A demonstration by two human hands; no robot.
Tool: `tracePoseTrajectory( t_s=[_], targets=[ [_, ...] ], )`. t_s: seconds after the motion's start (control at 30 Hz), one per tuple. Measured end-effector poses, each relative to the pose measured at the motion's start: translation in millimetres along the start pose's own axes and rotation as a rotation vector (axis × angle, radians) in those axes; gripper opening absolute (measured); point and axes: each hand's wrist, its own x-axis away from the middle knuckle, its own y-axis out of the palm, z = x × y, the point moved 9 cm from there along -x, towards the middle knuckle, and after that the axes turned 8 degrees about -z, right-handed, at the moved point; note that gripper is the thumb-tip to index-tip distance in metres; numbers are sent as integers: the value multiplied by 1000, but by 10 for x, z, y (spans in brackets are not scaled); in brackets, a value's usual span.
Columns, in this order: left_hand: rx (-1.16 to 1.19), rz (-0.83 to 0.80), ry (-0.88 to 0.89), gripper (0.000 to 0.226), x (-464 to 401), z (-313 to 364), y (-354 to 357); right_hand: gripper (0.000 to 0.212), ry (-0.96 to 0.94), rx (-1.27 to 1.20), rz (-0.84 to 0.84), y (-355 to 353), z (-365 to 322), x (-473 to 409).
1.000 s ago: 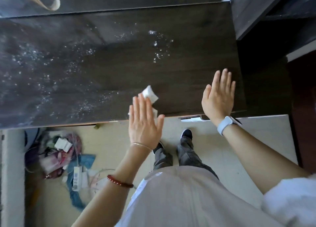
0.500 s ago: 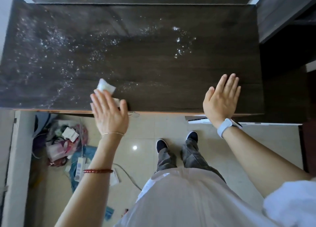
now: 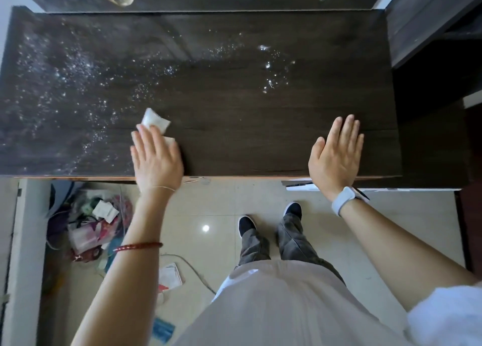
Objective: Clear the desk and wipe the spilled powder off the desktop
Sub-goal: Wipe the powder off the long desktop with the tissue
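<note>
A dark wooden desktop (image 3: 234,116) fills the upper half of the head view. White powder (image 3: 65,85) is scattered over its left half, with a smaller patch (image 3: 271,66) right of centre. My left hand (image 3: 156,158) lies flat near the front edge, pressing a folded white tissue (image 3: 155,119) onto the wood; the tissue sticks out past my fingertips. My right hand (image 3: 336,152) rests flat and open on the desk's front right part, holding nothing.
A dark cabinet (image 3: 430,19) stands at the right of the desk. Below the front edge lies a tiled floor (image 3: 214,207) with a pile of bags and clutter (image 3: 88,223) at the left, papers (image 3: 170,275) and a cable. My feet (image 3: 271,218) stand below the desk edge.
My left hand with the tissue swept left along the front edge, then came back a little to the right. The camera view shifted, showing more of the desk's left side. My right hand stayed flat.
</note>
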Motion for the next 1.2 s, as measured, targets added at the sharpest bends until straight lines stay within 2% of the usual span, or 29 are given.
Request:
tracePoseTrajectory(
  t_s=[0.07, 0.13, 0.23, 0.3, 0.33, 0.4, 0.47, 0.53, 0.6, 0.67, 0.8, 0.87, 0.9, 0.97, 1.03, 1.1, 1.13, 1.17, 1.2],
  targets=[
    [30, 35, -42, 60, -48, 62, -35, 57, 7, -6, -1, -1, 5, -3],
    [2, 36, 122, 67, 78, 610, 98, 56, 3, -11, 1, -10, 3, 1],
    [-59, -142, 448, 70, 551, 1572, 503, 56, -13, -26, -11, -20, 1, 3],
    [-152, -238, 592, 64, 768, 1840, 653, 55, -45, -40, -35, -34, 8, -21],
    [-176, -223, 631, 62, 740, 1822, 641, 55, -68, -43, -44, -48, 23, -46],
    [-138, -110, 552, 63, 496, 1511, 449, 54, -108, -44, -48, -90, 78, -115],
    [-103, -2, 307, 66, 127, 969, 196, 53, -117, -30, -40, -115, 133, -202],
    [-56, -2, 76, 63, -171, 542, 47, 53, -107, -17, -27, -130, 159, -334],
    [-6, 27, -8, 65, -263, 555, 9, 53, -98, -12, -35, -127, 152, -469],
    [-31, 78, 120, 69, -187, 1028, 96, 54, -99, -12, -43, -134, 152, -591],
    [-109, -78, 538, 62, 321, 2381, 641, 53, -160, -17, -48, -169, 190, -823],
    [-174, -91, 681, 59, 488, 2711, 740, 52, -211, -15, -67, -188, 225, -937],
    [-205, -78, 678, 58, 440, 2691, 711, 52, -240, -12, -70, -205, 242, -986],
    [-182, -26, 524, 60, 129, 2331, 543, 54, -283, -3, -72, -232, 275, -1043],
    [-130, 34, 246, 65, -295, 1798, 252, 54, -295, -7, -70, -235, 291, -1071],
    [-33, 17, -17, 62, -651, 1336, 87, 52, -290, -24, -52, -237, 293, -1075],
    [-20, 17, -84, 59, -767, 1254, 76, 52, -288, -30, -44, -237, 286, -1073],
    [-21, 22, -90, 60, -823, 1303, 91, 51, -287, -34, -43, -237, 284, -1080],
    [-22, 12, -39, 70, -807, 1489, 176, 51, -287, -37, -46, -237, 286, -1081]
  ],
)
